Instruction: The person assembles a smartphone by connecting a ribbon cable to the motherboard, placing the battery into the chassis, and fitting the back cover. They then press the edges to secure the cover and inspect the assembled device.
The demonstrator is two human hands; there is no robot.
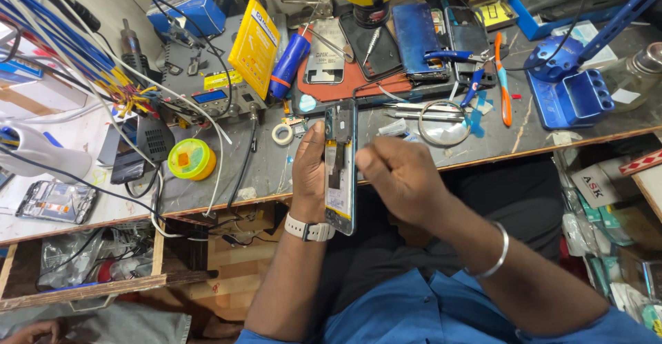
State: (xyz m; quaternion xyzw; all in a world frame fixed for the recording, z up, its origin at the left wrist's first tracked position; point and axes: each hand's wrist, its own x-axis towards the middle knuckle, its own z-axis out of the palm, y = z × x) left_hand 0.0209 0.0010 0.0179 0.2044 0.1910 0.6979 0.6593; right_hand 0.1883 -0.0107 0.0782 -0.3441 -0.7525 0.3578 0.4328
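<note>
Cluttered repair bench (262,172): I see an opened smartphone (340,168) held upright at its front edge.
My left hand (308,175) grips the phone, back cover off, innards exposed; right hand (400,178) is clenched just beside it.

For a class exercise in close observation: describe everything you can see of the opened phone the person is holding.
The opened phone is a slim, long slab with its back cover off, showing a dark circuit section at the top and a pale, yellowish battery area below, framed by a bluish edge. It is held upright on its long axis over the edge of the workbench. The left hand grips its left side; the right hand has its fingertips at its right edge.
</note>
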